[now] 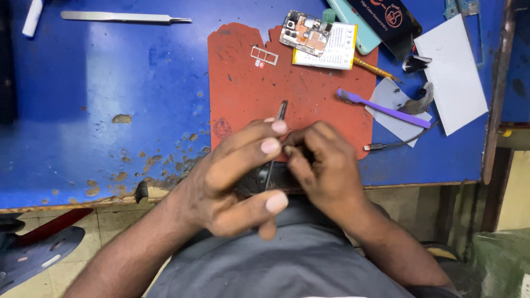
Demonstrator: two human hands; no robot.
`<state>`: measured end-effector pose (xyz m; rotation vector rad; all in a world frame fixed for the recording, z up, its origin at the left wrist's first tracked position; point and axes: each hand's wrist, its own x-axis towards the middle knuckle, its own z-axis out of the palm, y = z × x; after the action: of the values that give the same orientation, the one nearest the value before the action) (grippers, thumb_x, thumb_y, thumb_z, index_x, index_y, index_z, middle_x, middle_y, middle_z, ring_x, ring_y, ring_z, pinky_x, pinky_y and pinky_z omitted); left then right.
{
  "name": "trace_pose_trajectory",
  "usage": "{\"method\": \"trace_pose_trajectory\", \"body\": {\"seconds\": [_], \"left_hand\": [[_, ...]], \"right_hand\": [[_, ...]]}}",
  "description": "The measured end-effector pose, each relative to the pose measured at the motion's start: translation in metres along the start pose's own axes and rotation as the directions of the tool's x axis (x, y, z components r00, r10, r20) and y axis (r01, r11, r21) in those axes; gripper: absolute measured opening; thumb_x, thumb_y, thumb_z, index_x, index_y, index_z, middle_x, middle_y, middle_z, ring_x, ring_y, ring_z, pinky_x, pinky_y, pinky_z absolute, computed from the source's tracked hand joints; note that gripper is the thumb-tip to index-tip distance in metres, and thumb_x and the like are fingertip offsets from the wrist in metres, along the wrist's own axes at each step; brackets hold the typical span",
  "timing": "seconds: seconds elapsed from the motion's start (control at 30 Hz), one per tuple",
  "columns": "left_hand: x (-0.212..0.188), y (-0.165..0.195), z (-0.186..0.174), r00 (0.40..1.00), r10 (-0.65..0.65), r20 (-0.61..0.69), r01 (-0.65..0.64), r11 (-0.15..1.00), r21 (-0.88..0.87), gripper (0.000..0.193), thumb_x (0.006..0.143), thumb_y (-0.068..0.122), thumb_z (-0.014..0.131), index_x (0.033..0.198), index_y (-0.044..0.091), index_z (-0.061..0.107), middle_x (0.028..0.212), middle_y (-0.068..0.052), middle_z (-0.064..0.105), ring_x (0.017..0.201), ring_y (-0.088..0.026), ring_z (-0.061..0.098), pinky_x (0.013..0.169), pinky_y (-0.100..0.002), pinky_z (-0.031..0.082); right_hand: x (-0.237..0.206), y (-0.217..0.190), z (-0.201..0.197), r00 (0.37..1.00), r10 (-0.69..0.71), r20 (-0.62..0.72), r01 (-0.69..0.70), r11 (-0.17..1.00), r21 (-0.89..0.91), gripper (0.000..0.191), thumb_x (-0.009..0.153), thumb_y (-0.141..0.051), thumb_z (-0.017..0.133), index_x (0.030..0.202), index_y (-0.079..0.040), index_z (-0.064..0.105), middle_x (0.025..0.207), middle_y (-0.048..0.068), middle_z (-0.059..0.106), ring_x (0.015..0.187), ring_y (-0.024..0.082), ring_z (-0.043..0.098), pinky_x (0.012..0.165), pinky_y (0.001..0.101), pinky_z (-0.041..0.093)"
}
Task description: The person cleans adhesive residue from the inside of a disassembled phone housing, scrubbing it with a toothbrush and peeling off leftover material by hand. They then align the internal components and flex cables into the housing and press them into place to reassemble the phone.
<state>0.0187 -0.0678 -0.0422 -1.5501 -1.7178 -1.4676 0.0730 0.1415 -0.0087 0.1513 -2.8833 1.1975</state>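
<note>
Both hands, left [237,182] and right [326,171], meet at frame centre, pinching thin dark tweezers [280,112] pointing up over the red mat [243,88].

- The blue table [99,99] looks painted, its coat chipped and rough near the edge.
- The red mat [248,94] is matt, rubbery, scuffed.
- The tweezers [127,17] are smooth, shiny metal.
- The purple brush [381,108] is glossy plastic.
- The white sheet [452,72] looks like matt paper.
</note>
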Motion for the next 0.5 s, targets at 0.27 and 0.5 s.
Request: {"method": "trace_pose_trajectory", "body": {"seconds": [0.27,0.5], "left_hand": [[-0.005,0.000,0.006,0.937,-0.330,-0.111,0.328,0.944,-0.037,0.057,0.110,0.048,0.056,0.152,0.017,0.032,0.153,-0.018,0.033,0.142,-0.035,0.050,0.117,-0.043,0.054],[-0.011,-0.001,0.006,0.926,-0.364,-0.100,0.364,0.931,-0.011,0.057,0.112,0.048,0.054,0.155,0.020,0.029,0.154,-0.017,0.031,0.142,-0.030,0.048,0.116,-0.038,0.053]], "right_hand": [[0.008,0.010,0.007,0.978,-0.159,-0.137,0.143,0.983,-0.117,0.014,0.092,0.001,0.075,0.103,-0.002,0.069,0.097,0.011,0.065,0.090,0.028,0.066,0.077,0.0382,0.054],[0.010,0.009,0.012,0.966,-0.238,-0.098,0.215,0.956,-0.200,0.017,0.087,0.002,0.076,0.103,0.000,0.071,0.094,0.012,0.063,0.091,0.030,0.064,0.079,0.0417,0.053]]}}
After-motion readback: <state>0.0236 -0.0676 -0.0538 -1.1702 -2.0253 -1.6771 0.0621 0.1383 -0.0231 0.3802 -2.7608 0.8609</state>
